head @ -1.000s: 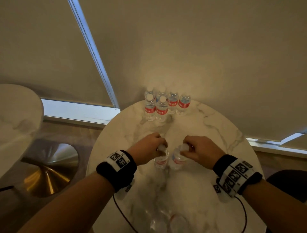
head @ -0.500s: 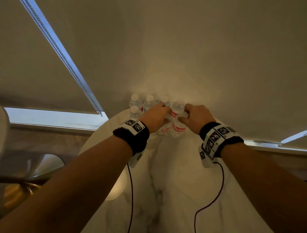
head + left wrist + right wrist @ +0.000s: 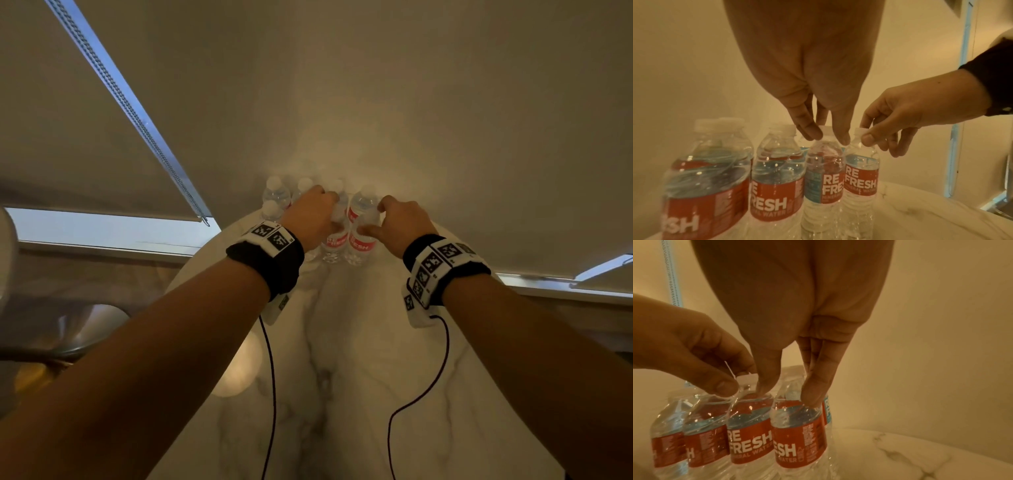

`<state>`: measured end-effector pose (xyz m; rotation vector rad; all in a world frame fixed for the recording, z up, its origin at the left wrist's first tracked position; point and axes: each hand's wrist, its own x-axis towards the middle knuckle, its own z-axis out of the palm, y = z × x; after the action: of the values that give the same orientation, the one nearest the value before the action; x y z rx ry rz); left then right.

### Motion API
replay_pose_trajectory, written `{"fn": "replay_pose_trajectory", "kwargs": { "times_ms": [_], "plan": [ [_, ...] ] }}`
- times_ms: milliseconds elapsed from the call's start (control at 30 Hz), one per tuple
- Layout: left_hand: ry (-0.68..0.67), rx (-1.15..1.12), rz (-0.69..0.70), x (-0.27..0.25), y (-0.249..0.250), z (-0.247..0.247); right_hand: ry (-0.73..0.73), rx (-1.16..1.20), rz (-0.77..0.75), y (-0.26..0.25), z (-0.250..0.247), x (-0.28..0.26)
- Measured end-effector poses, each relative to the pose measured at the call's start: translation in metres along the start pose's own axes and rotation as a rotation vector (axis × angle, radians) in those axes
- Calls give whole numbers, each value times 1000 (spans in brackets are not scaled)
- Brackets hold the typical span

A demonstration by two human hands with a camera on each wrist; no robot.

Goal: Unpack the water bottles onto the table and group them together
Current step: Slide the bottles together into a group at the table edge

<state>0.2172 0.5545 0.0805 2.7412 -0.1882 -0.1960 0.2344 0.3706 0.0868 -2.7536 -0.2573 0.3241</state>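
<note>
Both hands have gone from mid-table, where each carried a bottle a second ago, to the far edge of the round white marble table (image 3: 359,342); over the last half second they barely shift.

Left hand (image 3: 313,216) pinches the white cap of a clear plastic water bottle with a red REFRESH label (image 3: 823,181), thumb and fingers (image 3: 809,131) curled down round the cap. That bottle stands upright on the marble.

Right hand (image 3: 399,222) pinches the cap of a second clear bottle with the same red label (image 3: 861,180), thumb on the near side, fingers curled behind the neck. It stands upright, touching the left-hand bottle on its right side.

Both sit in the front row of the bottle cluster (image 3: 284,200), hard against the other upright bottles. Left wrist view shows two more front-row bottles to the left of the held pair, all touching or just beside each other. More caps show behind; exact count of the back row cannot be told. Cluster stands at the table's far edge, against a beige roller blind (image 3: 445,120).

Each wrist carries a black band with white square-marker tags (image 3: 270,246); thin dark cables (image 3: 270,377) trail from both across the marble toward the person. Another pale round tabletop (image 3: 5,253) shows at far left.
</note>
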Motion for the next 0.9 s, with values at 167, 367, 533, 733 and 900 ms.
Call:
{"fn": "replay_pose_trajectory", "kwargs": {
  "times_ms": [167, 367, 533, 733, 900],
  "plan": [
    [147, -85, 51, -66, 7, -11, 6, -5, -23, 10, -22, -53],
    [67, -206, 70, -191, 34, 0, -92, 52, -180, 19, -26, -171],
    [36, -290, -7, -284, 52, 27, -209, 122, -307, 35, 0, -258],
    [24, -337, -53, -368, 67, 57, -330, 168, -387, 34, 32, -340],
    [-130, -306, -9, -402, 70, 73, -359, 76, -448, 18, 59, -376]
  ]
}}
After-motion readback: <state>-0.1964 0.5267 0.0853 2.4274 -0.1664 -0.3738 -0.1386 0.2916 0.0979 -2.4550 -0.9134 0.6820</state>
